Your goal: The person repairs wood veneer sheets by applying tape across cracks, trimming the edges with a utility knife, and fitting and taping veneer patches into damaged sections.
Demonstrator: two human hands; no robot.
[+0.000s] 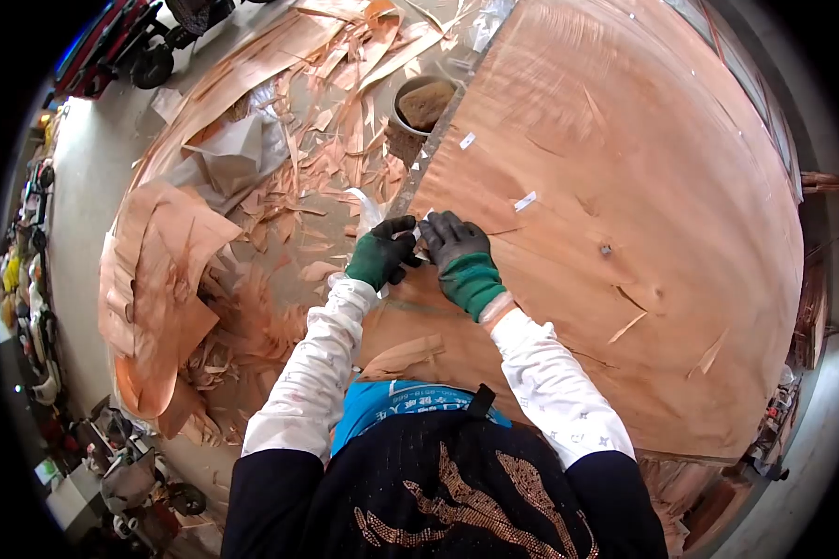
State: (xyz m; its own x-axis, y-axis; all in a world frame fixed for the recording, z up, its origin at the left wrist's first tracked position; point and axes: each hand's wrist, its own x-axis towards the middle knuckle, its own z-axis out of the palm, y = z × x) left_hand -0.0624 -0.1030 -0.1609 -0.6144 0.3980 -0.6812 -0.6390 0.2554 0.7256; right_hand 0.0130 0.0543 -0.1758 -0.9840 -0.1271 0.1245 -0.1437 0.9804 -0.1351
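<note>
A pale floor (79,186) runs beneath everything, and the wide sheet of reddish-brown wood (643,186) takes up most of the right half of the view, lying flat in front of the person and reaching away to the right. Left of its dark straight edge, wood scraps (364,149) are strewn thickly over the floor, with a large curled piece of thin wood (172,242) on their outer side and crumpled white plastic (238,154) among them. A red vehicle (107,47) stands at the upper left. The person wears a black top (382,456) with a blue apron (396,401) showing at the near edge of the sheet. Just beside the sheet's left edge, a round bucket (399,107) holds a brown block (425,102). Both hands, in green gloves with dark fingers, meet over the sheet's left side: the left hand (380,252) has its fingers curled inward, and the right hand (457,247) has its fingers close together and bent downward. Something small and white shows between them, but which fingers pinch it is unclear. A white strip (367,207) curls up just beyond the left hand. Farther up the sheet lie two short white pieces of tape (525,201), and a small dark knot (606,249) marks the wood.
</note>
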